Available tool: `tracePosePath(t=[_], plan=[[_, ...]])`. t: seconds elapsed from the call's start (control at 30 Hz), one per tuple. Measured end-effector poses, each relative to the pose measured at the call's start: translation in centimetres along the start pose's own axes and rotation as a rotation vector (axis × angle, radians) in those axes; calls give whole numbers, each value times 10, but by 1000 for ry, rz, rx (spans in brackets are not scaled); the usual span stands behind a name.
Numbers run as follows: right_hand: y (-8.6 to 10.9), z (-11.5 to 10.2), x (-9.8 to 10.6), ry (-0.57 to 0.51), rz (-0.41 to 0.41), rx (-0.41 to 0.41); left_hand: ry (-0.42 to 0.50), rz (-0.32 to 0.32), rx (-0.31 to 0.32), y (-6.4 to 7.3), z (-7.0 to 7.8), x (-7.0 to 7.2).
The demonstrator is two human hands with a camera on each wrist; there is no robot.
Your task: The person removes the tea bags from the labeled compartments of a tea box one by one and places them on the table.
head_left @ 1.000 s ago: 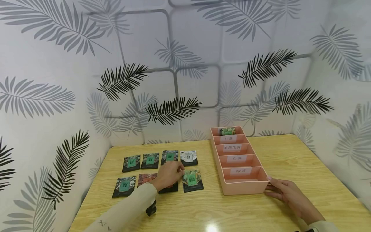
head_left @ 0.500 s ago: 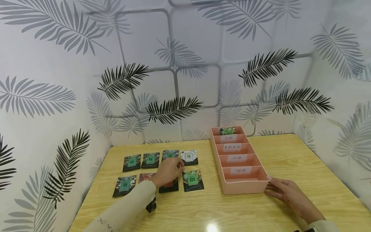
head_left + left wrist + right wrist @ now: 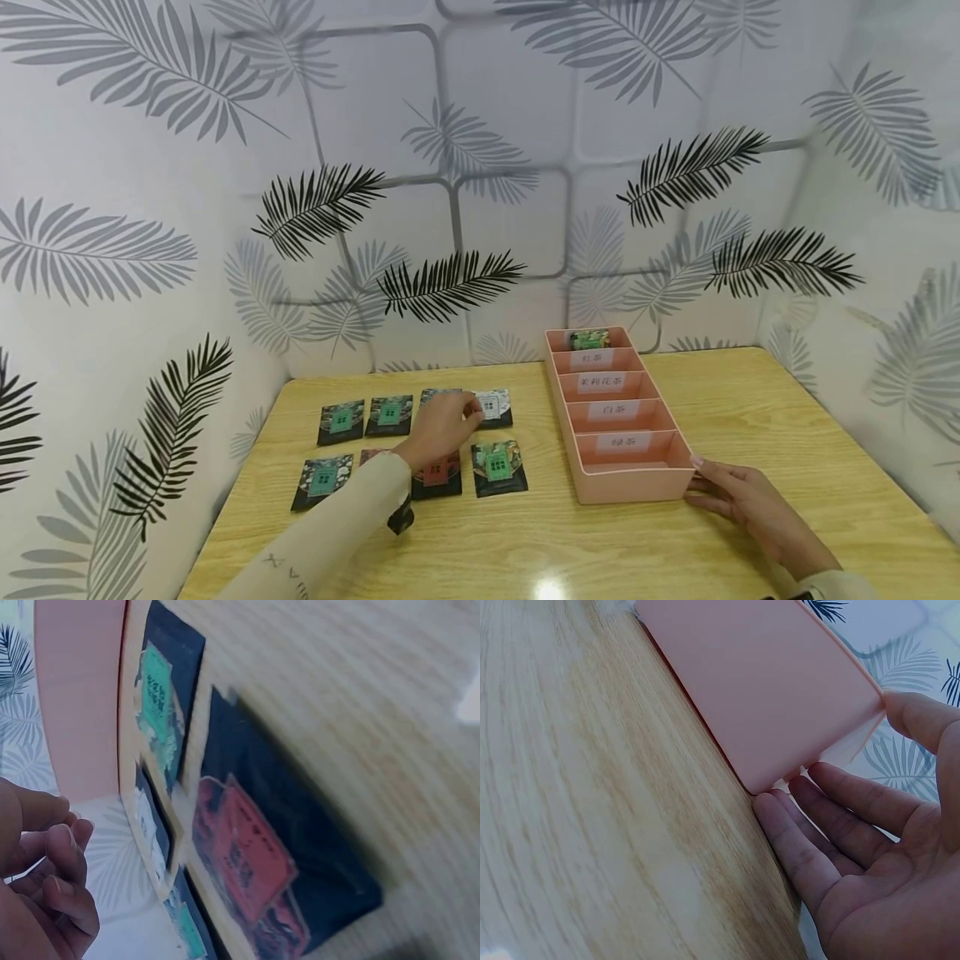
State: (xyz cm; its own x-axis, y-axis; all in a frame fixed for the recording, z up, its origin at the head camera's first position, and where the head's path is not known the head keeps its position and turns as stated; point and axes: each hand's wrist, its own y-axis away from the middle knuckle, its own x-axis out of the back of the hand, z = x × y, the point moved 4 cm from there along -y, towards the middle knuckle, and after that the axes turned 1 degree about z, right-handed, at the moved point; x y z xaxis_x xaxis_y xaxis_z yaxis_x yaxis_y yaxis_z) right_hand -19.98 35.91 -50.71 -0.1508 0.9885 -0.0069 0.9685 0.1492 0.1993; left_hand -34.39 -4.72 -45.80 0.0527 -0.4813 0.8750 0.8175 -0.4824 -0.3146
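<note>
My left hand (image 3: 442, 425) hovers over the right part of two rows of flat tea sachets, fingers loosely curled and nothing between them. Its fingertips overlap the white-topped sachet (image 3: 497, 408) in the head view. Below the hand lie a red-labelled sachet (image 3: 438, 479) and, to the right, a light-green-labelled one (image 3: 498, 467). The left wrist view shows the curled fingers (image 3: 64, 847) apart from the sachets. At the near right corner of a pink divided box (image 3: 633, 487), my right hand (image 3: 738, 504) holds on, thumb on the rim and fingertips against the side.
The box has several compartments with white labels in Chinese characters; a green sachet (image 3: 590, 339) sits in the farthest one. More dark sachets (image 3: 341, 422) lie at the left of the wooden table (image 3: 480, 550). A leaf-patterned wall (image 3: 495, 317) stands behind.
My left hand has moved slightly away from me, from near the light-green-labelled sachet to over the white-topped one. My right hand and the box have stayed put.
</note>
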Motion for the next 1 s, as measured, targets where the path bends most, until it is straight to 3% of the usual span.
tracePosePath(t=[0.5,1.0], plan=[[0,1,1,-24,2,0,19,0,10,-28,17,2],[0,3,5,-38,38,-16,73,55,-35,-69,39,-15]])
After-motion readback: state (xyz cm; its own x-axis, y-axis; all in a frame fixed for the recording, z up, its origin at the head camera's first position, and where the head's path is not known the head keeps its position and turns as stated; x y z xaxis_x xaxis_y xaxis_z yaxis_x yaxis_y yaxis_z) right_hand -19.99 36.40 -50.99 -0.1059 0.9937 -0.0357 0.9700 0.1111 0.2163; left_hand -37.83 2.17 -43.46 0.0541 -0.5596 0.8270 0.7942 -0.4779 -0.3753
